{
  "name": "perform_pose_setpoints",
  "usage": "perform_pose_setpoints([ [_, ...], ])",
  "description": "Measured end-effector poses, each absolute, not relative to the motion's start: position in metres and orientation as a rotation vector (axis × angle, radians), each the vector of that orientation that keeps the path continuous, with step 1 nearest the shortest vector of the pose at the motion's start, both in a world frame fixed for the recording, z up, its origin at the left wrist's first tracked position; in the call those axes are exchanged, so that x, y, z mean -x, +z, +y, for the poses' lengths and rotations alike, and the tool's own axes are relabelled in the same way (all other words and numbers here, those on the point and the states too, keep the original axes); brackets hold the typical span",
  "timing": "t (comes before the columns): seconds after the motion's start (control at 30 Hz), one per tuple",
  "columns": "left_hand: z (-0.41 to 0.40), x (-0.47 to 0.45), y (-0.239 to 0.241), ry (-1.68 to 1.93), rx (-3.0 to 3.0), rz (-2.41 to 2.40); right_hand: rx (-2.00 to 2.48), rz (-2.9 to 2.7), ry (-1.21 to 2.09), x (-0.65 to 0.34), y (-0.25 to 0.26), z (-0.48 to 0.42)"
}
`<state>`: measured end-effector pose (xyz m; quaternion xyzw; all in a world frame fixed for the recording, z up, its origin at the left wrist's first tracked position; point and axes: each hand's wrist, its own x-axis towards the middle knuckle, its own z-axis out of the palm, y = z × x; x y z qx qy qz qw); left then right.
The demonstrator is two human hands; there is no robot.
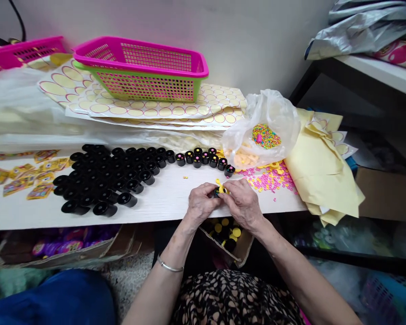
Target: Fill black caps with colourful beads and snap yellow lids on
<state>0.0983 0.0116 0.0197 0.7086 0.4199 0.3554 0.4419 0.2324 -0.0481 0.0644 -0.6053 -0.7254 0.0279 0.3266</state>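
Note:
Near the front edge of the white table, my left hand (203, 201) is closed around a small black cup, mostly hidden by the fingers. My right hand (243, 201) pinches a yellow plastic piece (221, 189) at the cup's top. Behind my hands, several black cups (196, 159) with small pink or yellow bits in them form a curved line. A large group of black cups (101, 178) stands to the left. Pink and yellow small pieces (267, 178) lie scattered to the right of my hands. Beyond them sits a clear plastic bag (282, 113) of coloured beads (269, 136) with a pink scoop-like piece.
A pink and green basket (145, 72) rests on printed sheets (219, 97) at the back. Yellow packets (42, 178) lie far left, yellow paper (321, 167) at right. Below my hands, a cardboard box (242, 257) contains yellow and black pieces. A shelf (382, 72) juts in from the right.

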Motion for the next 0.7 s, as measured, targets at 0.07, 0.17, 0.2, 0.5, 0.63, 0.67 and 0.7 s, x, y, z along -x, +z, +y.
perform_pose_setpoints([
  [0.07,0.011,-0.098,0.019,0.891,-1.774,1.035,1.624,-1.956,0.074,-0.228,0.064,-0.045],
  [0.17,0.01,-0.098,0.02,0.906,-1.814,1.039,1.672,-2.005,0.088,-0.225,0.063,-0.042],
  [0.2,0.01,-0.097,0.02,0.91,-1.823,1.039,1.682,-2.015,0.094,-0.225,0.063,-0.042],
  [0.5,0.007,-0.095,0.038,0.885,-1.146,1.024,1.683,-1.825,0.278,-0.226,0.06,-0.037],
  [0.63,0.003,-0.108,0.044,0.896,-1.003,1.025,1.577,-1.377,0.672,-0.221,0.053,-0.038],
  [0.67,0.003,-0.111,0.044,0.916,-0.988,1.044,1.538,-1.24,0.8,-0.22,0.052,-0.038],
  [0.7,0.002,-0.112,0.044,0.929,-0.987,1.062,1.497,-1.098,0.925,-0.218,0.05,-0.038],
])
